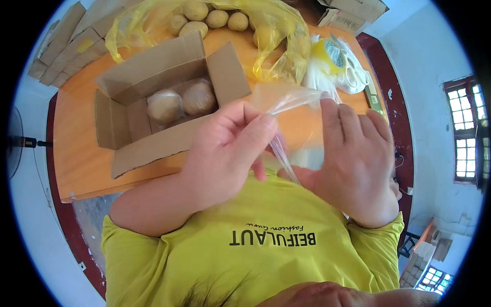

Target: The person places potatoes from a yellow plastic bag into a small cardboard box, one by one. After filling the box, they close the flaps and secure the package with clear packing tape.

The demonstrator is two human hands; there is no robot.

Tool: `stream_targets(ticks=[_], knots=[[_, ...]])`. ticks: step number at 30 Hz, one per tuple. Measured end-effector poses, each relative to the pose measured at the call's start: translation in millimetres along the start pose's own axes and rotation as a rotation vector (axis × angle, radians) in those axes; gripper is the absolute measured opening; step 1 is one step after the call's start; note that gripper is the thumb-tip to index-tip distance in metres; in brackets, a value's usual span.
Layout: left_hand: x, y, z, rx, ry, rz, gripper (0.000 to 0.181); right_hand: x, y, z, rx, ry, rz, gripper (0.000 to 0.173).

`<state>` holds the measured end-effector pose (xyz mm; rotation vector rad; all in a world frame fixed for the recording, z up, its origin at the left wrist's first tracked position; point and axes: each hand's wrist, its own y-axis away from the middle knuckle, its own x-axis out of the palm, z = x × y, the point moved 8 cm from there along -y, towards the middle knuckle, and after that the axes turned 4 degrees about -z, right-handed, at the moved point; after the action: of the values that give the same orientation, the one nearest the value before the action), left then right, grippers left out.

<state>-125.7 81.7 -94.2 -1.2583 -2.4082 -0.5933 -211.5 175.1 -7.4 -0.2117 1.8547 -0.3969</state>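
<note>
My left hand [230, 149] pinches a clear plastic bag [285, 101] between thumb and finger, in front of my chest. My right hand [351, 161] is spread, its thumb and fingers apart, with the thin plastic stretched along the fingertips and thumb; whether it grips the film is unclear. Left of the hands an open cardboard box [153, 151] stands on the table. Inside it lie two round, tan objects wrapped in clear plastic, a nearer one [164, 107] and another [199, 98] beside it.
Potatoes [217, 18] lie in and around a yellow plastic bag [284, 65] at the table's far side. A yellow tape roll [333, 55] and white-handled scissors [353, 73] rest on white plastic bags at the far right. Cardboard boxes [73, 55] stand at far left.
</note>
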Motion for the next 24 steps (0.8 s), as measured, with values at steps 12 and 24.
stream_targets(ticks=[12,24], knots=[[2.3,-21.6,32.4,-0.218,0.354,0.097,0.021,44.4,-6.0,-8.9,0.002,-0.047,0.009,0.095],[-6.2,-22.5,35.9,-0.176,0.216,-0.02,0.014,47.7,6.3,-17.4,-0.007,-0.147,-0.054,0.087]])
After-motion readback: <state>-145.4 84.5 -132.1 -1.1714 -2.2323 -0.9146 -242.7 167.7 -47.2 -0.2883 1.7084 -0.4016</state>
